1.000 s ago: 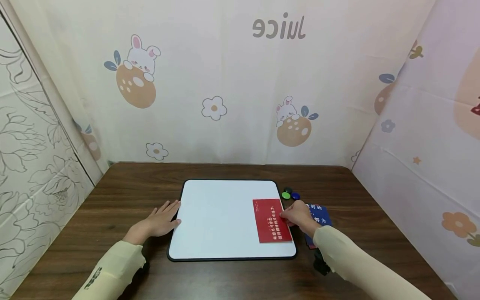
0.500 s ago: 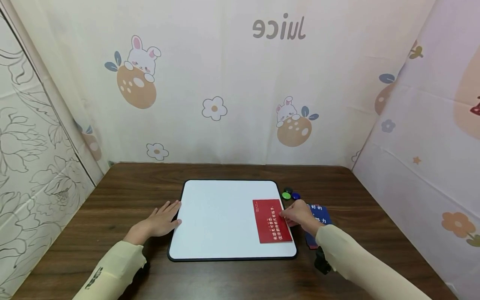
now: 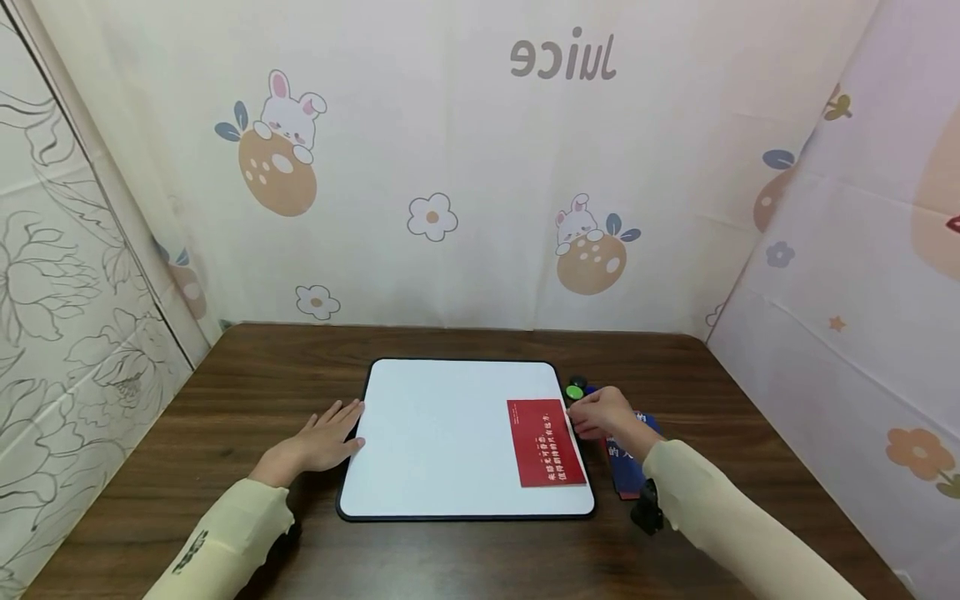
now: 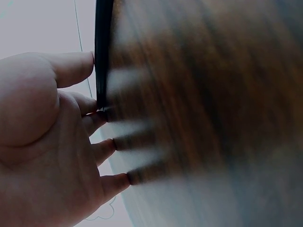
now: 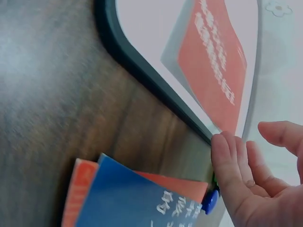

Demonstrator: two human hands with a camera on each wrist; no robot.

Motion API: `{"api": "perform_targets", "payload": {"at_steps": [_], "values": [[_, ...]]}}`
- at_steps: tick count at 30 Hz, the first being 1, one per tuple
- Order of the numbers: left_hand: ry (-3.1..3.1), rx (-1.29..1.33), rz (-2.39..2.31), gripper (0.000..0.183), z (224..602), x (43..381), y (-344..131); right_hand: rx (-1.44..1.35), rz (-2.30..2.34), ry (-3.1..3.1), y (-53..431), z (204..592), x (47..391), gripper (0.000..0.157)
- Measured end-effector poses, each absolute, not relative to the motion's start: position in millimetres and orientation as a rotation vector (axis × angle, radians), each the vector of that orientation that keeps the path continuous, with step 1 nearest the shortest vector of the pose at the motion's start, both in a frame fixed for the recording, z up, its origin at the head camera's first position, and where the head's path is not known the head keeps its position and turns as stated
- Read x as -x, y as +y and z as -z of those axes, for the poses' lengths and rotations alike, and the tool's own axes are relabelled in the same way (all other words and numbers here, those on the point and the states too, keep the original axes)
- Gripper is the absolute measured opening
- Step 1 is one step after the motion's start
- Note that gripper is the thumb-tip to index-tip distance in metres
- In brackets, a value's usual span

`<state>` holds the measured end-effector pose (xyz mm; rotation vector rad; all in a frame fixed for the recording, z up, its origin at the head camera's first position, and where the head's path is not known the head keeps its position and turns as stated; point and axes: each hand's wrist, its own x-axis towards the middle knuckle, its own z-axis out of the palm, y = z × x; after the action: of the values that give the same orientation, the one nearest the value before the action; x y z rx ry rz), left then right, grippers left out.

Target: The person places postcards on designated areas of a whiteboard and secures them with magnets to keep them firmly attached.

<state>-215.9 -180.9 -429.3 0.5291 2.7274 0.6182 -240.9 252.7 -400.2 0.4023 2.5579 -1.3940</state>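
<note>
A white board with a black rim (image 3: 435, 442) lies flat on the table. On its right part rests a red card (image 3: 546, 442) printed with white characters. My left hand (image 3: 318, 442) is spread at the board's left edge, its thumb and fingertips touching the rim in the left wrist view. At the right rim, beside the card, is my right hand (image 3: 606, 417). The right wrist view has its fingers (image 5: 227, 161) fairly straight, the thumb apart, nothing pinched between them. Whether a fingertip still touches the card's edge is hard to tell.
Right of the board, partly under my right hand, a blue card (image 3: 630, 475) overlaps a red card (image 5: 78, 189). By the board's upper right corner are a green disc (image 3: 574, 392), a black disc (image 3: 578, 382) and a blue disc (image 5: 209, 202). A curtain (image 3: 480, 167) hangs behind the table.
My right hand has let go of the red card's right edge and shifted slightly right and up, now partly covering the blue disc. The card and my left hand stay put.
</note>
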Motion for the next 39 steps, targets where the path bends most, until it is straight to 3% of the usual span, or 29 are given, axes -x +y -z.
{"api": "perform_targets", "payload": {"at_steps": [12, 32, 39], "values": [[2.723, -0.534, -0.627, 0.063, 430, 216, -182, -0.308, 1.514, 2.586, 280, 390, 256, 0.032], [2.722, -0.516, -0.628, 0.064, 431, 216, -183, -0.516, 1.283, 2.774, 292, 399, 285, 0.027], [2.725, -0.535, -0.632, 0.063, 430, 216, -182, -0.564, 1.137, 2.771, 289, 401, 289, 0.036]]}}
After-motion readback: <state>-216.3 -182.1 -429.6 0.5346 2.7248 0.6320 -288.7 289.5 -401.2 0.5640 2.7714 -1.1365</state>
